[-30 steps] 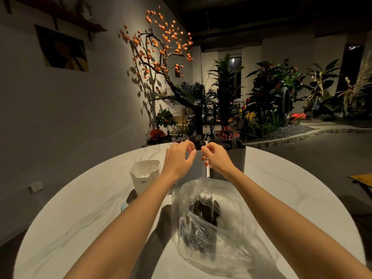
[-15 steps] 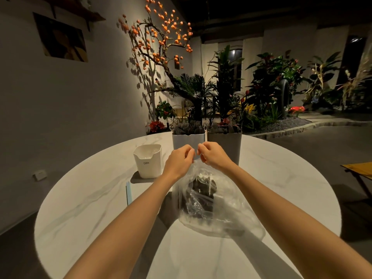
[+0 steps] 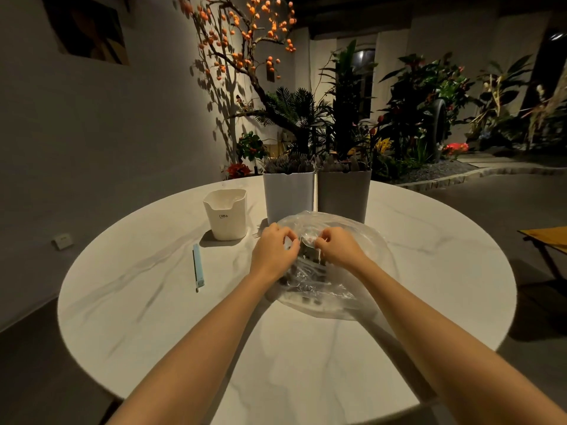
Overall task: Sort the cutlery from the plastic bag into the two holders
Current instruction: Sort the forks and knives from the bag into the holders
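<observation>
Both hands lower now, each grip pinching plastic bag (image 3: 352,240) on round marble table (image 3: 153,302), plants (image 3: 414,111) behind.

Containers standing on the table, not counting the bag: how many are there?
3. A white cup stands at the left. Two taller holders stand side by side behind the plastic bag: a white holder and a grey holder to its right. None seems hidden.

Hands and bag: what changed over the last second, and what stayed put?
Both hands came back from the two holders toward the person and down onto the plastic bag. The left hand and right hand now pinch the bag's top. The thin white stick held at the holders no longer shows clearly. The holders, the white cup and the blue stick stayed where they were.
</observation>
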A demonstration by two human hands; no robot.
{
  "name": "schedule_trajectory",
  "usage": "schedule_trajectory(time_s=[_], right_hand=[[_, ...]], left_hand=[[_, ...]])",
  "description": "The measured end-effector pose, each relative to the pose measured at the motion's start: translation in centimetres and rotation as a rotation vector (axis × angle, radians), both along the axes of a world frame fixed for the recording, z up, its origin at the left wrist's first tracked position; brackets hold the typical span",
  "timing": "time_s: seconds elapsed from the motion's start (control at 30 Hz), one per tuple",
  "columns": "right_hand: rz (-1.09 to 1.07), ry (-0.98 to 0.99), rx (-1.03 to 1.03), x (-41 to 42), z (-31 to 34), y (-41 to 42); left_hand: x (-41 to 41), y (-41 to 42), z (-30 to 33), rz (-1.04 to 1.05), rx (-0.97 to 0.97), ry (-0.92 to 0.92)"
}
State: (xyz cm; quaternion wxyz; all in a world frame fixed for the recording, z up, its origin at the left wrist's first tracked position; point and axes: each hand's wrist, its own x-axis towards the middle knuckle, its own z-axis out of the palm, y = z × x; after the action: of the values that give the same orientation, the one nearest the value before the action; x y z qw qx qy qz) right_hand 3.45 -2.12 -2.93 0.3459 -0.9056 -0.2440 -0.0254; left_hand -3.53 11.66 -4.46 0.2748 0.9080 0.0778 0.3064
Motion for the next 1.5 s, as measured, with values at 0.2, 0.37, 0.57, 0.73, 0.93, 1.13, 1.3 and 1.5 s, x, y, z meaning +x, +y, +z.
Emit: schedule_trajectory(time_s=[0.2,0.37,0.57,0.73,0.93,1.13,1.3,1.5], right_hand=[[-0.157,-0.119,-0.374,-0.8,-0.4,0.1],[-0.070,-0.081,-0.364,0.1,0.5,0.6],[0.070,-0.006,-0.215,0.6,0.1,1.7],[0.134,0.075,-0.261,0.3,-0.1,1.6],[0.137,0.094,-0.442,-0.1,0.6,0.5],[0.053,0.019,-0.352,-0.5,0.5,-0.1],[-0.015,-0.041,-0.509,-1.4,0.6,0.1],[0.059,0.073,-0.674,-1.7,2.5,-0.1]], left_hand=[[-0.5,-0.2,-0.8,0.071,-0.115,0.181],[-0.3,0.5,0.1,-0.127,-0.440,0.234],[-1.4,-0.4,1.5,-0.310,-0.717,0.302],[-1.7,-0.7,1.6,-0.313,-0.858,0.320],[-1.1,0.0,1.1,-0.225,-0.857,0.295],[-0.2,0.4,0.2,-0.013,-0.341,0.231],[-0.2,0.2,-0.4,0.022,0.069,0.001],[-0.6,-0.3,-0.6,-0.280,0.172,0.092]])
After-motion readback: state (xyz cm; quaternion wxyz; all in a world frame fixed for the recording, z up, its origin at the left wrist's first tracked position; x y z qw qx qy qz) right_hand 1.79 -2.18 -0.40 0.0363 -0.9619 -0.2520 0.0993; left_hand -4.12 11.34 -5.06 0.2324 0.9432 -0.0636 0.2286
